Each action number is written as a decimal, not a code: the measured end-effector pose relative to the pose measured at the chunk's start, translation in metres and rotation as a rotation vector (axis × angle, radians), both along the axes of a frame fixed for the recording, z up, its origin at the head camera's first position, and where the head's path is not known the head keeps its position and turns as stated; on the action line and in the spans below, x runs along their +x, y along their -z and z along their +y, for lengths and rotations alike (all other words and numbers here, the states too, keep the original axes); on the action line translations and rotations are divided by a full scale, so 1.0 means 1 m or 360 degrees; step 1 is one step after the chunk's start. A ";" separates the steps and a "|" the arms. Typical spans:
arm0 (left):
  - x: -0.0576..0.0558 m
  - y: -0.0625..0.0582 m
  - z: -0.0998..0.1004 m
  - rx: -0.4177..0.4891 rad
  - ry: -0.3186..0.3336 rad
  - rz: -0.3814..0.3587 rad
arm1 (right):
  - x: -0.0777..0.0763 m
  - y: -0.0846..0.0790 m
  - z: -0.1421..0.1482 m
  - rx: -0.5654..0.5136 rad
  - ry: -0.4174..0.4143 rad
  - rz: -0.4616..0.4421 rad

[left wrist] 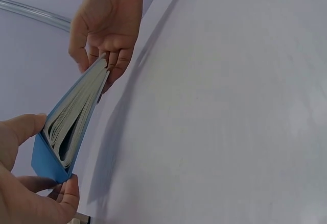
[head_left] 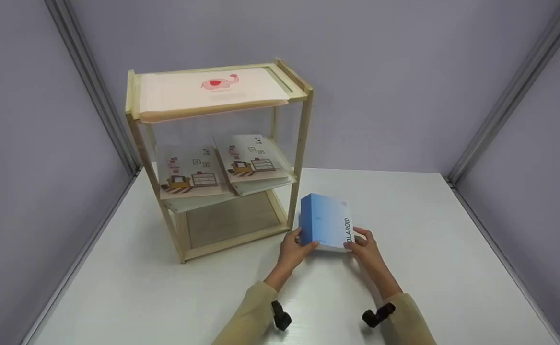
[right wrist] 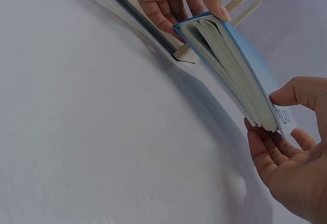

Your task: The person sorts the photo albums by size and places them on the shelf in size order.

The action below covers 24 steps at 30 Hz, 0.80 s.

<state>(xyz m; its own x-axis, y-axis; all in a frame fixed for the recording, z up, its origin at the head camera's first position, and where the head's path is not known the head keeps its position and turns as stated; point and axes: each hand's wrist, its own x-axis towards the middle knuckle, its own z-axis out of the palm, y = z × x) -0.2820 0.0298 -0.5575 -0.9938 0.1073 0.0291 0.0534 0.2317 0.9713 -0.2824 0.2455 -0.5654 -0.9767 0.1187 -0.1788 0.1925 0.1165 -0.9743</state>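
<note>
A blue photo album [head_left: 329, 221] with dark lettering on its cover is held between both hands, raised a little over the white table. My left hand [head_left: 293, 250] grips its spine side, thumb on the cover and fingers underneath. At the opposite side, my right hand [head_left: 365, 247] pinches the album's edge, thumb on top. In the left wrist view the album's pages [left wrist: 76, 112] show between the covers, with a gap among them. The right wrist view shows the same page ends [right wrist: 230, 71], the thumb near the lettering.
To the left stands a wooden rack [head_left: 304, 134]. An elephant-print sheet [head_left: 179, 93] lies on its top, and two printed booklets or sheets, left [head_left: 189, 167] and right [head_left: 253, 158], lie on the middle shelf. Pale walls enclose the white table [head_left: 117, 287].
</note>
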 end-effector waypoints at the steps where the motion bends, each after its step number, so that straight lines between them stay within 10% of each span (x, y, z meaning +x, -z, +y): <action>1: 0.001 -0.001 0.000 -0.0009 -0.0002 0.0005 | 0.001 0.000 0.000 0.0007 -0.0007 0.0006; 24: 0.019 -0.005 -0.006 -0.0086 -0.0052 0.0080 | 0.026 -0.022 -0.001 -0.0082 -0.0208 0.0137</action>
<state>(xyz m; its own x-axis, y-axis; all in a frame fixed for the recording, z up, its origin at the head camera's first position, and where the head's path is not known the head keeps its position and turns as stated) -0.2633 0.0239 -0.5527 -0.9942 0.0778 0.0737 0.0931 0.2863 0.9536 -0.2564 0.2449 -0.5437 -0.9952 -0.0174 -0.0961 0.0943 0.0847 -0.9919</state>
